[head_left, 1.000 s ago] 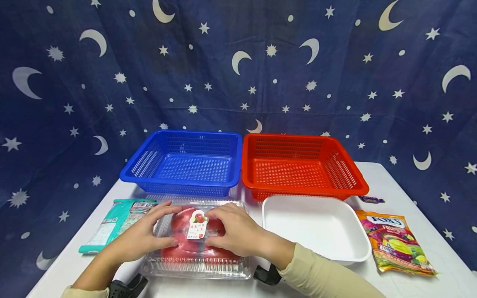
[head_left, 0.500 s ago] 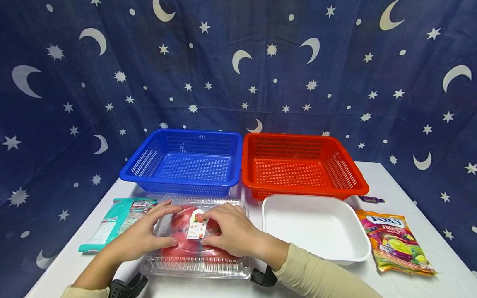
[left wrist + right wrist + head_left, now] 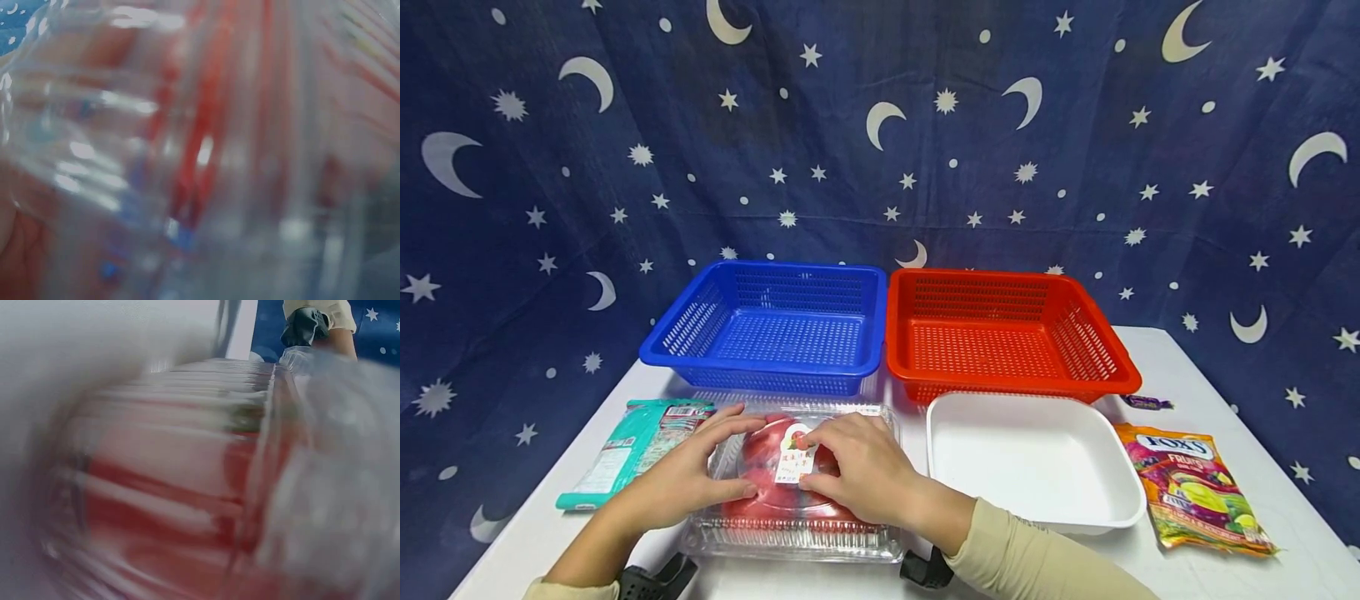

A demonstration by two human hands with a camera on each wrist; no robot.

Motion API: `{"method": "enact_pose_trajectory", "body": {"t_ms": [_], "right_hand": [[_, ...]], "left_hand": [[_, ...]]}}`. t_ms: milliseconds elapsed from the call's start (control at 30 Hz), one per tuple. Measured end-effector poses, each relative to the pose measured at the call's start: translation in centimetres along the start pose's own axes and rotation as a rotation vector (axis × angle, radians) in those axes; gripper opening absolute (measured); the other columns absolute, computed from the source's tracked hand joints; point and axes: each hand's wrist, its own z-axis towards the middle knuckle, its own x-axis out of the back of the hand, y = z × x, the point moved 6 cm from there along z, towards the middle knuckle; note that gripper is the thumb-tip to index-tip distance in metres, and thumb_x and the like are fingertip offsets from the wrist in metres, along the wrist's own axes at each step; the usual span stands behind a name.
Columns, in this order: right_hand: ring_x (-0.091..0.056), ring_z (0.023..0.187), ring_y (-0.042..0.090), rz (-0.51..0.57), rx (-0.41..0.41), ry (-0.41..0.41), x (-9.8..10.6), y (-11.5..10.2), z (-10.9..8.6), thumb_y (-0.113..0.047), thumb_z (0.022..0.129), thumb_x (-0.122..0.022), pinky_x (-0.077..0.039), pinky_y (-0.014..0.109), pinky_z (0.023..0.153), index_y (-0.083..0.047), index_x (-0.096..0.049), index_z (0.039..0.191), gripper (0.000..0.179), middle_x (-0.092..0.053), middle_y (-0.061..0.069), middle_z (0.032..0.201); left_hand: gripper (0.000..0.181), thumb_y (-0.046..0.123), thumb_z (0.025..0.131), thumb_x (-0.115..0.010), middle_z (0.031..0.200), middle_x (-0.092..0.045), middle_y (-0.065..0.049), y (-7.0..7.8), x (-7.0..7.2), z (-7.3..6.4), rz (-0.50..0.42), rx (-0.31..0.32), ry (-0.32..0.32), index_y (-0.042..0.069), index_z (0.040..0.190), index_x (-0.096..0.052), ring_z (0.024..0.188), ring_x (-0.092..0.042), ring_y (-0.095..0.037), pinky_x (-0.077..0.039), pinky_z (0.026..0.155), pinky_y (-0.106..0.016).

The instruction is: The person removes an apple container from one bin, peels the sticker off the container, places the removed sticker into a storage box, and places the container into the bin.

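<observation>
Left hand [image 3: 688,477] and right hand [image 3: 874,473] rest loosely, unclenched, on the ribbed clear plastic box [image 3: 797,528], rounded red fruit [image 3: 766,502] inside! The label [image 3: 792,467] shows clearly only from the head

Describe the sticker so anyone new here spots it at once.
In front of the blue basket sits a clear plastic box of red fruit. On top, next to the right hand, is the sticker: white paper with red print, unlike the glossy red fruit beneath.
</observation>
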Motion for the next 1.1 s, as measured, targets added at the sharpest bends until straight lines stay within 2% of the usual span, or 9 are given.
{"method": "enact_pose_trajectory", "body": {"t_ms": [433, 733, 1100], "right_hand": [[-0.058, 0.114, 0.017, -0.089, 0.132, 0.037, 0.1, -1.0, -0.2, -0.033, 0.093, -0.072, -0.043, 0.037, 0.1, -0.018, -0.07, 0.12, 0.031, -0.071, -0.004, 0.114], [-0.061, 0.116, 0.019, -0.038, 0.103, -0.01, -0.1, -0.6, 0.0, -0.029, 0.092, -0.073, -0.042, 0.035, 0.105, -0.017, -0.074, 0.113, 0.024, -0.073, -0.003, 0.111], [-0.061, 0.09, 0.007, -0.068, 0.124, 0.011, 0.0, -1.1, 0.3, -0.028, 0.091, -0.075, -0.046, 0.023, 0.087, -0.022, -0.078, 0.101, 0.012, -0.073, -0.014, 0.096]], "left_hand": [[0.066, 0.032, 0.08, -0.085, 0.153, -0.035, -0.026, -0.1, 0.0, -0.1, 0.008, 0.002, 0.009, 0.014, 0.137, -0.058, 0.14, -0.026, -0.052, -0.033, 0.093, -0.079], [0.066, 0.031, 0.079, -0.086, 0.153, -0.034, -0.027, -0.1, -0.2, 0.1, -0.008, -0.005, 0.007, 0.013, 0.136, -0.059, 0.14, -0.025, -0.052, -0.033, 0.094, -0.078], [0.066, 0.027, 0.079, -0.086, 0.152, -0.036, -0.025, -0.2, -0.2, -0.2, -0.023, -0.03, 0.03, 0.013, 0.137, -0.059, 0.141, -0.027, -0.05, -0.033, 0.094, -0.077]]}}
